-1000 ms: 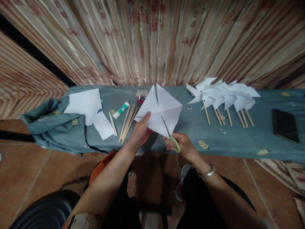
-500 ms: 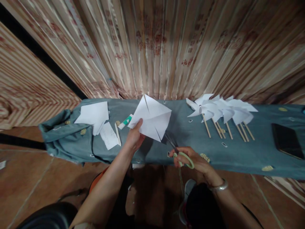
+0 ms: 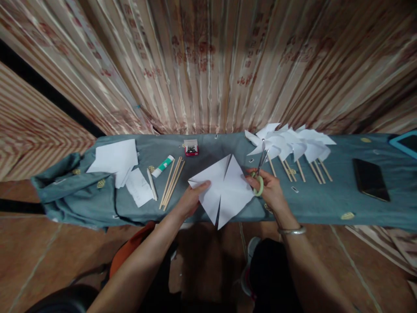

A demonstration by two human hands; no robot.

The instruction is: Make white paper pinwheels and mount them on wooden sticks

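My left hand [image 3: 190, 201] pinches the left corner of a white paper square [image 3: 224, 191] with slits cut in from its corners. The sheet lies low over the front edge of the table. At the sheet's right corner, my right hand [image 3: 269, 191] grips scissors with pale green handles [image 3: 259, 176], their blades pointing up and away toward the paper pinwheels [image 3: 289, 143].
A grey-blue cloth [image 3: 325, 200] covers the narrow table. On it lie wooden sticks [image 3: 171, 182], a glue stick [image 3: 163, 166], a small red box of pins [image 3: 191, 149], white paper sheets [image 3: 115, 158] and a dark phone [image 3: 369, 179]. A striped curtain hangs behind.
My left hand has lowered the paper from in front of the curtain down to the table's front edge. My right hand has moved the scissors up to the paper's right corner.
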